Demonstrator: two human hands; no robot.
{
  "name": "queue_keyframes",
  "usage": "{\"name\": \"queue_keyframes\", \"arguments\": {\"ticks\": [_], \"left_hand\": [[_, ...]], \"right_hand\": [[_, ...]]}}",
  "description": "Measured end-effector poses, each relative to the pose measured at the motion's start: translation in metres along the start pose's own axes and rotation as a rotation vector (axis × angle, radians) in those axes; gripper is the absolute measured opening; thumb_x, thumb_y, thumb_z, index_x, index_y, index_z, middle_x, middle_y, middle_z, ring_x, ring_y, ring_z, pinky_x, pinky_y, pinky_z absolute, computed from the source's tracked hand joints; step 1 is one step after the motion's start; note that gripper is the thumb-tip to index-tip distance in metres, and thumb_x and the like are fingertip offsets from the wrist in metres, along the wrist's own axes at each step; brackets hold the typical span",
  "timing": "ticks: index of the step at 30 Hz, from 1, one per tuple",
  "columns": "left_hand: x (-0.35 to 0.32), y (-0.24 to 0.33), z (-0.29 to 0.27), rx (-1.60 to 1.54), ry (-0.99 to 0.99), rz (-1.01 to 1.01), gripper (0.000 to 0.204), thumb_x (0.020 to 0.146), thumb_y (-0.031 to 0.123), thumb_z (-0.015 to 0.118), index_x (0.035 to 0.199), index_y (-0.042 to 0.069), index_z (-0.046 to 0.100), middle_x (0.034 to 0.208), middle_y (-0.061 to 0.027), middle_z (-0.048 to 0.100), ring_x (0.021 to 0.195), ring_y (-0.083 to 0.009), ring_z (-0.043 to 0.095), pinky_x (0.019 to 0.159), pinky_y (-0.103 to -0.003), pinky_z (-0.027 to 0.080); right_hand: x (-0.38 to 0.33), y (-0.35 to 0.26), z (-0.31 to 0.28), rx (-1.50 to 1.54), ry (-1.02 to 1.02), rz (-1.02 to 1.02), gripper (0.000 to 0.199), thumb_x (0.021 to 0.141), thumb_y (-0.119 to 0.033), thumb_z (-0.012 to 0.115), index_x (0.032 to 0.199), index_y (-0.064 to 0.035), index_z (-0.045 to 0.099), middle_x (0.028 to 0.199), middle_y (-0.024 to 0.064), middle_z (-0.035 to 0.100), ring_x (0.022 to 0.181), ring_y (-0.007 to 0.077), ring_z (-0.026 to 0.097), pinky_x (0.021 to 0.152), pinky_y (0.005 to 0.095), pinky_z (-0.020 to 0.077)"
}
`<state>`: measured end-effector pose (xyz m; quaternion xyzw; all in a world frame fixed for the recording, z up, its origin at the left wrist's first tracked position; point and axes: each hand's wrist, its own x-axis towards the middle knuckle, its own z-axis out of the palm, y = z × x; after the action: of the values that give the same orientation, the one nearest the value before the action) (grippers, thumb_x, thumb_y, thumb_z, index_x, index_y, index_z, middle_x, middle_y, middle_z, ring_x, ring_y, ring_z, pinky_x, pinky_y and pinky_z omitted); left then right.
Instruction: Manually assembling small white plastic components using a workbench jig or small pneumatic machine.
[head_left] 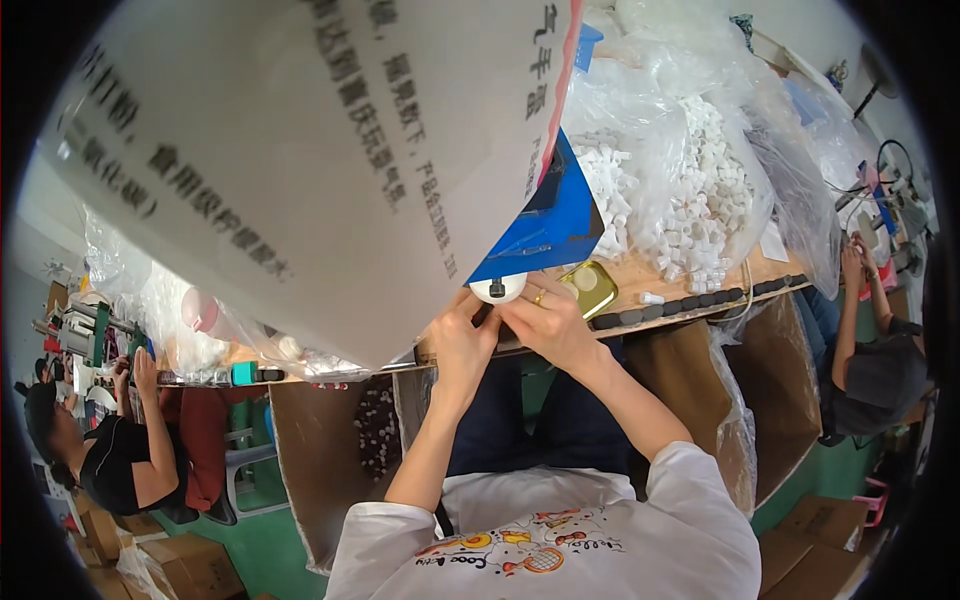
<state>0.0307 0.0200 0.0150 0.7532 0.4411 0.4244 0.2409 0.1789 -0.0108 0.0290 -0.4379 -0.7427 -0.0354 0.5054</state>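
My left hand [462, 338] and my right hand [550, 322] meet at the table's front edge, just below a blue machine housing [560, 215]. Between them, at fingertip height, shows a round white part [488, 290] with a small black piece at its middle. The fingers of both hands are bent and pinched together close under it; whatever they hold is too small or hidden to name. A ring sits on a finger of my right hand. Beside that hand lies an open yellow tin [594, 292] with pale round pieces.
A large printed white sheet [300, 150] hides much of the upper left. Heaps of small white plastic pieces [700, 200] in clear bags cover the right of the table. Dark padding [690, 304] lines its edge. Open cartons [770, 390] stand below. A person works at each side.
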Motion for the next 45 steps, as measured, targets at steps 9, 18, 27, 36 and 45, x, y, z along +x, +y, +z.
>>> {"name": "queue_keyframes", "arguments": {"ticks": [9,18,27,36,45], "left_hand": [[-0.009,-0.007,0.002,-0.086,-0.064,-0.112,0.029,0.073,0.006,0.084,0.098,-0.001,0.072,0.099,-0.0146,0.069,0.092,-0.0314,0.065,0.085,-0.036,0.05],[0.007,0.019,-0.031,-0.141,-0.189,0.02,0.031,0.067,0.006,0.085,0.096,0.001,0.075,0.104,-0.014,0.07,0.101,-0.0324,0.061,0.088,-0.04,0.048],[-0.007,-0.041,-0.151,0.513,-0.123,-0.17,0.042,0.073,0.01,0.08,0.112,0.0,0.07,0.107,-0.0198,0.07,0.099,-0.0401,0.065,0.087,-0.047,0.05],[0.035,-0.133,-0.07,0.331,0.018,0.134,0.042,0.067,-0.005,0.069,0.109,0.001,0.069,0.098,-0.0223,0.07,0.094,-0.0417,0.066,0.081,-0.046,0.052],[0.014,-0.079,-0.071,-0.16,0.131,-0.11,0.034,0.087,0.009,0.079,0.116,-0.007,0.069,0.098,-0.0056,0.069,0.092,-0.0114,0.063,0.082,-0.026,0.052]], "right_hand": [[-0.014,0.075,-0.033,-0.437,-0.097,0.723,0.012,0.08,-0.013,0.07,0.089,-0.0045,0.068,0.08,0.0163,0.067,0.082,0.0345,0.065,0.071,0.0475,0.0504],[-0.029,0.077,-0.01,-0.144,0.029,0.633,0.032,0.08,-0.003,0.068,0.112,-0.0039,0.066,0.088,0.0143,0.067,0.081,0.0341,0.063,0.074,0.0411,0.0502],[-0.006,-0.001,0.008,0.155,-0.119,0.569,0.013,0.083,0.0,0.066,0.096,0.0001,0.07,0.092,0.0179,0.068,0.089,0.037,0.065,0.076,0.0423,0.0505],[-0.002,-0.006,0.022,-0.099,0.005,0.051,0.024,0.07,0.005,0.066,0.093,-0.0025,0.068,0.078,0.0153,0.063,0.083,0.032,0.065,0.071,0.042,0.0539],[-0.023,-0.015,0.034,0.187,0.034,0.401,0.01,0.078,0.0,0.069,0.087,-0.0004,0.066,0.086,0.0172,0.067,0.078,0.0339,0.066,0.069,0.0416,0.0539]]}}
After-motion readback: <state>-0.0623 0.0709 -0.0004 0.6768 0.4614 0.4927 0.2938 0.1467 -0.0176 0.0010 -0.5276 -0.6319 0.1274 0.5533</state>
